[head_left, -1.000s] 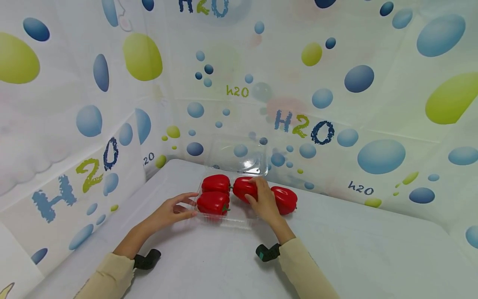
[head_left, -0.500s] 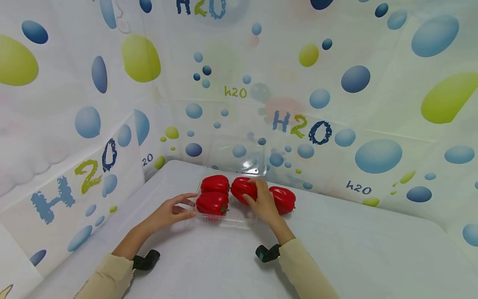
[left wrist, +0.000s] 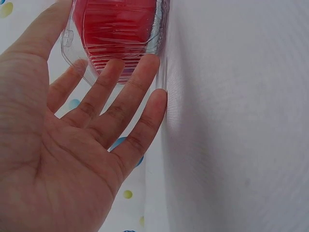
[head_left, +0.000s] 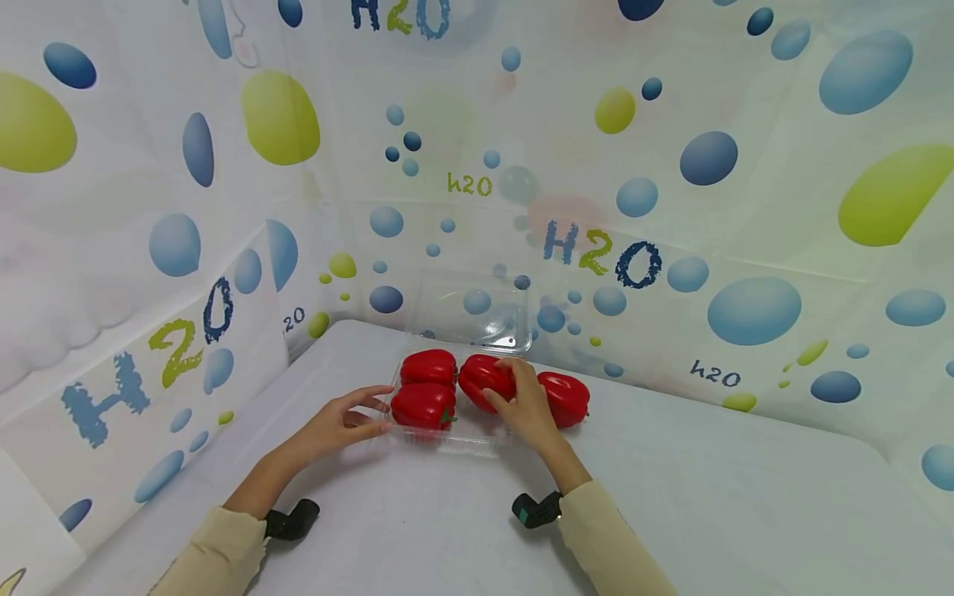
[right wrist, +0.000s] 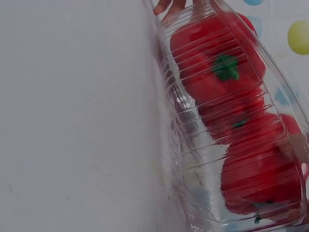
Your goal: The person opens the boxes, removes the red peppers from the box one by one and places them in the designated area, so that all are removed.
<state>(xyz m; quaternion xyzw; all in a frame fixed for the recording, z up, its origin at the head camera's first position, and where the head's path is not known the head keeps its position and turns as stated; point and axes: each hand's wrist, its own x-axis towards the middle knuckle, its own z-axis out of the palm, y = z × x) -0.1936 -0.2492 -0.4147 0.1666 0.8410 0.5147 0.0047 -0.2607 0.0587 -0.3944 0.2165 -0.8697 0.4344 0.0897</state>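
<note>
From my end, the right hand (head_left: 531, 406) has its fingers curled over a red pepper (head_left: 480, 381) with the thumb on the near side, so I read it as gripping that pepper. The gripped pepper sits in the right part of a clear plastic container (head_left: 462, 444), set near the table's far-left corner. The hand covers the container's right edge from my head view.

The left hand (head_left: 344, 420) is spread, palm toward the container's left wall, fingertips right at it; I cannot tell whether they press.

Filling the container's left side are two more peppers, a rear one (head_left: 428, 367) toward the table's far edge and a front one (head_left: 421, 406) with a green stem; they stand between my two hands. Just right of the right hand, outside the container, a fourth pepper (head_left: 568, 399) lies on the table (head_left: 447, 538), partly hidden by that hand.

The clear lid (head_left: 471, 319) stands raised behind the container along the table's far edge, in front of the dotted backdrop (head_left: 596, 149).
</note>
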